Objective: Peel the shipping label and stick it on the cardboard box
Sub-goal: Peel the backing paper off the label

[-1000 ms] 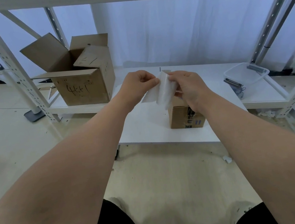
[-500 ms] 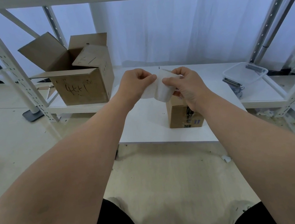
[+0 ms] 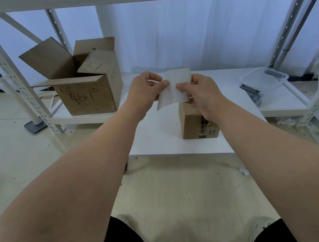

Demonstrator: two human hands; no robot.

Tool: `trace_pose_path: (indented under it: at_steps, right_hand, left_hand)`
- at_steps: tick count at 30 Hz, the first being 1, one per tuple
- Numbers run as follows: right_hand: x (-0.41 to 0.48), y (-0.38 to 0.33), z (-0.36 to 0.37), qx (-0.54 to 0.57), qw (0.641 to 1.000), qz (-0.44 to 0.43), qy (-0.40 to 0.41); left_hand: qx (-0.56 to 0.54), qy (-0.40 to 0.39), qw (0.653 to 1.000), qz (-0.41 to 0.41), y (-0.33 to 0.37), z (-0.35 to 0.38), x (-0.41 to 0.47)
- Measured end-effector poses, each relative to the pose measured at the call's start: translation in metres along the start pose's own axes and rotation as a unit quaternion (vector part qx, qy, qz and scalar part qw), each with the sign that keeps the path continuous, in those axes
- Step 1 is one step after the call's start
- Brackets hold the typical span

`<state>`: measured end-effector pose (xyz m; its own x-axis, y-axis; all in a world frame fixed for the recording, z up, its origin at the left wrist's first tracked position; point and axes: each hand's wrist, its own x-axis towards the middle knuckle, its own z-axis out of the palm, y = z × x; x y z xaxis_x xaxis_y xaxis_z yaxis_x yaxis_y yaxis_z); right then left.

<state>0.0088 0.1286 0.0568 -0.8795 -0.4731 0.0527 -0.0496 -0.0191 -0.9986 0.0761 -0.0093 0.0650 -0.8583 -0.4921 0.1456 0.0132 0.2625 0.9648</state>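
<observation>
A white shipping label (image 3: 176, 89) hangs in the air between both hands, above the low white table (image 3: 157, 137). My left hand (image 3: 146, 91) pinches its left edge between thumb and fingers. My right hand (image 3: 202, 94) pinches its right side. Just below my right hand a small closed cardboard box (image 3: 193, 125) stands on the table, its top partly hidden by that hand and the label. Printed stickers show on the box's front right.
A large open cardboard box (image 3: 86, 90) with handwriting stands on the lower shelf at the left. A clear plastic tub (image 3: 263, 79) with dark items sits at the right. White shelf uprights (image 3: 3, 67) frame both sides; bare floor lies in front.
The label was folded and curled between the hands; it is now spread flatter and wider. Both hands have stayed above the small box.
</observation>
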Motion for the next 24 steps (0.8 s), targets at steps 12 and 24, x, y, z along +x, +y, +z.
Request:
trace_pose_path:
  at_steps: [12, 24]
  right_hand:
    - [0.0051, -0.0018, -0.0006, 0.027, 0.999, 0.02, 0.043]
    - [0.0022, -0.0018, 0.0028, 0.037, 0.999, 0.035, 0.009]
  left_hand:
    - [0.03, -0.048, 0.998, 0.016, 0.0027, -0.0022, -0.0013]
    - [0.053, -0.014, 0.997, 0.053, -0.0041, -0.0023, 0.0013]
